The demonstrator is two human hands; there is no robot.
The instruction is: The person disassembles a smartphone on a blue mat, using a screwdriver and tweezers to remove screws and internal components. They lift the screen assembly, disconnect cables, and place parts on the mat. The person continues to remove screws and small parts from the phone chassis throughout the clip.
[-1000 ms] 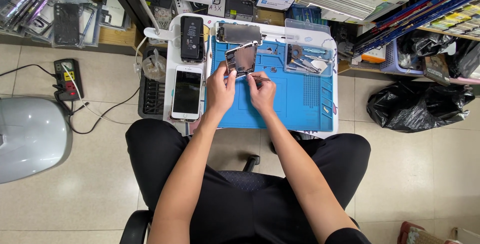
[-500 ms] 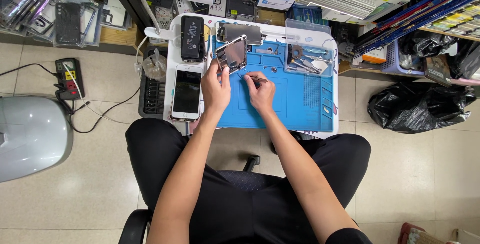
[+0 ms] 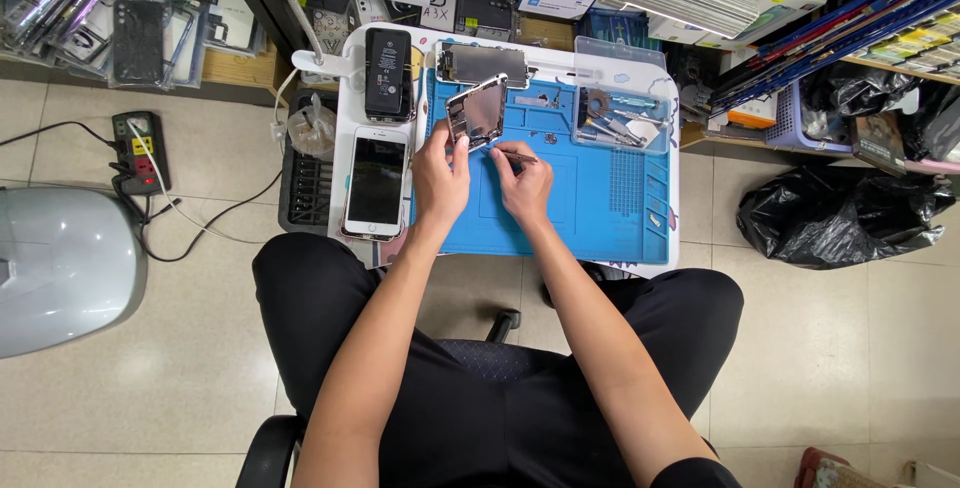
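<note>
Tilted further upright since a moment ago, the phone panel [image 3: 476, 113] is pinched in the left hand [image 3: 441, 176] while the right hand [image 3: 524, 183] pinches a thin tool [image 3: 512, 156] at its edge, the phone body [image 3: 483, 63] lying apart, reassembly undone.

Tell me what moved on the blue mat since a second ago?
The left hand tilted the phone part up more on its edge, still gripping it. The right hand kept its thin tool beside it. The white phone, the black phone and the blue mat stayed put.

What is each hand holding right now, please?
Left hand: closed on the phone panel, tilted above the blue mat.
Right hand: closed on a thin tool.
</note>
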